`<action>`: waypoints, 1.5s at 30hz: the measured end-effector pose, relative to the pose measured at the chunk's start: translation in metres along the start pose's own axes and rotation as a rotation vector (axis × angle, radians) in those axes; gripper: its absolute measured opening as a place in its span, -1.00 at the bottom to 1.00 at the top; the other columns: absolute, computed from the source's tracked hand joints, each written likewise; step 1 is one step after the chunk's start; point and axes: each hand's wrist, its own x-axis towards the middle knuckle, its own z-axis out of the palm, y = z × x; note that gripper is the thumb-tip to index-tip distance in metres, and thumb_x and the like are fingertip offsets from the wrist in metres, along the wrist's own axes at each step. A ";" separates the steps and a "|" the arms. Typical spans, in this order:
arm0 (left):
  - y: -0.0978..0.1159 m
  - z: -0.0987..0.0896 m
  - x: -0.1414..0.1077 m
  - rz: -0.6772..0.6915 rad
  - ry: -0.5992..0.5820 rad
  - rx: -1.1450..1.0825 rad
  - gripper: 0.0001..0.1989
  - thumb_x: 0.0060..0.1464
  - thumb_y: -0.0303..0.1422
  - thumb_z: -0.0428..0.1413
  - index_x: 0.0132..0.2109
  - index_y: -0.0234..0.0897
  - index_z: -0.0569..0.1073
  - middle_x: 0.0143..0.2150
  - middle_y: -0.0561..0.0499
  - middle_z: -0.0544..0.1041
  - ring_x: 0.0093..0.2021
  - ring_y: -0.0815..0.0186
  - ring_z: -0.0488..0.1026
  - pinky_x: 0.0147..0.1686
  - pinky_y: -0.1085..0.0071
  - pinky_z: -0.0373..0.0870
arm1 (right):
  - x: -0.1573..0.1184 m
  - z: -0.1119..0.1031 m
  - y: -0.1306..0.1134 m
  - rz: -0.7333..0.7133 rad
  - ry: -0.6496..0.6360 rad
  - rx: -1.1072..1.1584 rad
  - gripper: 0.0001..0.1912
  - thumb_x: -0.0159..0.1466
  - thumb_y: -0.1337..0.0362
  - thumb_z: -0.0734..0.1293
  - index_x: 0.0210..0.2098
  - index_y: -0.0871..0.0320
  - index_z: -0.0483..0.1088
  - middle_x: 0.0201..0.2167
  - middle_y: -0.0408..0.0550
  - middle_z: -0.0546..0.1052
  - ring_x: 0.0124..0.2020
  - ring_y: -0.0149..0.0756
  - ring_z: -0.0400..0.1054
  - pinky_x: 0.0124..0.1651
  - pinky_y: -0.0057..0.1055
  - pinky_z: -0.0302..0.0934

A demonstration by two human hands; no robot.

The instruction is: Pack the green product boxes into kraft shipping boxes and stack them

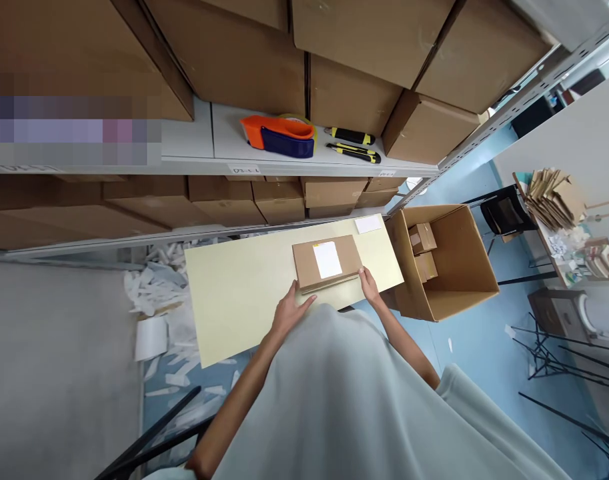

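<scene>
A flat brown cardboard box [304,260] with a white label [327,259] on its upper face lies over a pale yellow board [239,287]. My left hand [288,312] is at the box's near left corner, its thumb stretched out along the near side and its fingertips at the edge. At the near right corner, my right hand [369,287] grips the box with thumb and fingers. The underside of the box is hidden. A small white paper slip [367,224] sits near the board's far right corner.
Right of the board stands a large open carton [464,267] with small boxes [422,239] inside. A shelf [224,137] ahead bears big cartons, an orange-and-blue tape dispenser [284,137] and yellow-black cutters [353,137]. Paper scraps and a white roll [151,339] lie at left.
</scene>
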 end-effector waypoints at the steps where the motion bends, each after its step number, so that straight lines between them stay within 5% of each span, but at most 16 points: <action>1: 0.004 -0.006 -0.003 0.002 0.025 -0.007 -0.11 0.28 0.02 0.26 0.61 -0.21 0.26 0.54 -0.21 0.46 0.52 -0.14 0.43 0.45 0.05 0.41 | -0.002 -0.001 -0.005 -0.010 0.009 0.050 -0.23 0.59 -0.23 0.09 0.49 0.17 0.39 0.40 0.21 0.57 0.43 -0.03 0.47 0.43 -0.13 0.38; 9: 0.043 -0.041 -0.012 0.055 0.292 -0.074 -0.41 0.40 0.06 0.11 0.34 -0.17 0.64 0.20 -0.10 0.75 0.18 -0.06 0.72 0.23 0.14 0.56 | -0.015 -0.012 -0.035 0.023 0.082 0.059 -0.37 0.56 -0.06 0.19 0.43 0.12 0.47 0.29 0.13 0.66 0.38 0.09 0.53 0.38 -0.03 0.46; 17: 0.031 -0.044 0.006 -0.058 0.168 0.012 -0.51 0.35 0.06 0.14 0.09 -0.16 0.75 0.12 -0.17 0.77 0.21 -0.13 0.68 0.23 0.09 0.54 | -0.034 -0.006 -0.026 0.140 0.077 -0.004 -0.59 0.53 0.08 0.30 0.23 0.04 0.63 0.10 0.00 0.77 0.23 0.12 0.65 0.30 -0.07 0.49; 21: 0.024 -0.040 0.009 -0.053 0.139 0.030 -0.39 0.40 0.07 0.07 0.30 -0.24 0.62 0.33 -0.23 0.66 0.22 -0.11 0.67 0.33 0.04 0.49 | -0.023 -0.004 -0.021 0.200 0.044 0.031 -0.60 0.51 0.14 0.35 0.25 0.07 0.61 0.23 0.04 0.71 0.28 0.01 0.62 0.34 -0.16 0.47; 25: 0.023 -0.035 0.008 -0.094 0.123 -0.030 -0.24 0.45 0.02 0.01 0.55 -0.41 0.32 0.55 -0.38 0.41 0.44 -0.08 0.52 0.43 0.09 0.43 | -0.014 -0.005 -0.016 0.305 0.054 0.080 -0.47 0.48 0.09 0.43 0.35 0.20 0.54 0.35 0.24 0.61 0.22 0.00 0.65 0.28 -0.19 0.51; 31: 0.038 -0.026 -0.004 -0.172 0.171 -0.057 -0.23 0.37 0.12 0.08 0.48 -0.31 0.42 0.38 -0.31 0.60 0.43 -0.07 0.53 0.47 0.06 0.41 | -0.028 -0.017 -0.004 0.097 -0.056 0.213 -0.64 0.44 -0.02 0.46 0.05 0.08 0.70 0.02 -0.04 0.78 0.14 -0.03 0.65 0.25 -0.20 0.49; 34: 0.060 -0.006 -0.017 -0.145 0.234 -0.023 -0.26 0.26 0.10 0.20 0.40 -0.25 0.50 0.32 -0.27 0.65 0.38 -0.09 0.58 0.44 0.02 0.45 | -0.045 -0.039 0.012 0.038 -0.068 0.281 -0.63 0.40 -0.07 0.49 -0.08 0.08 0.73 -0.14 -0.13 0.79 0.01 -0.04 0.66 0.13 -0.25 0.52; 37: 0.089 0.031 -0.035 -0.003 0.253 -0.097 -0.27 0.18 0.06 0.27 0.34 -0.29 0.54 0.31 -0.29 0.65 0.34 -0.08 0.61 0.41 0.04 0.49 | -0.072 -0.074 0.041 0.015 -0.027 0.381 -0.62 0.39 -0.05 0.50 0.01 0.08 0.73 -0.08 -0.12 0.79 0.01 -0.05 0.65 0.11 -0.25 0.54; 45: 0.201 0.175 -0.094 0.193 0.145 -0.168 -0.25 0.04 0.04 0.37 0.25 -0.37 0.61 0.24 -0.33 0.69 0.27 -0.15 0.64 0.34 -0.11 0.57 | -0.188 -0.193 0.144 0.029 0.278 0.606 -0.37 0.36 -0.09 0.51 0.34 -0.02 0.61 0.29 -0.08 0.67 0.20 0.08 0.63 0.30 0.07 0.54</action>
